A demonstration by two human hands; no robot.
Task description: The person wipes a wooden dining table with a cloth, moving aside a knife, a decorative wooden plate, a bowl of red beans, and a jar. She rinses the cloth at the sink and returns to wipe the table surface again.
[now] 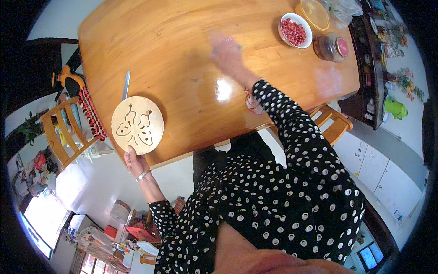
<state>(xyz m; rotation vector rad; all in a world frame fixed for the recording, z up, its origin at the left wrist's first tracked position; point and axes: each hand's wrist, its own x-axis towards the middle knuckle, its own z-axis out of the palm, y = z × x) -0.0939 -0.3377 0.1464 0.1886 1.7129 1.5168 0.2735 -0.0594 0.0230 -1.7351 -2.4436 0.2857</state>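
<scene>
My left hand (133,160) grips the lower edge of a round wooden trivet (137,107) with a butterfly-like pattern cut through it. The trivet is at the table's left edge, tilted up toward me. From behind its top sticks out a flat silver blade (126,84), perhaps a knife; its other end is hidden. My right hand (229,55) reaches out over the middle of the table, smeared by motion. Something bluish shows at its fingers, too blurred to name. Under my right forearm lies a small red and white patterned thing (253,103).
A white bowl of pomegranate seeds (294,32), a yellow-rimmed container (314,13), clear plastic bags (340,13) and a jar with a red lid (332,47) stand at the table's far right. Wooden chairs flank the table (191,123), left (67,130) and right (335,125).
</scene>
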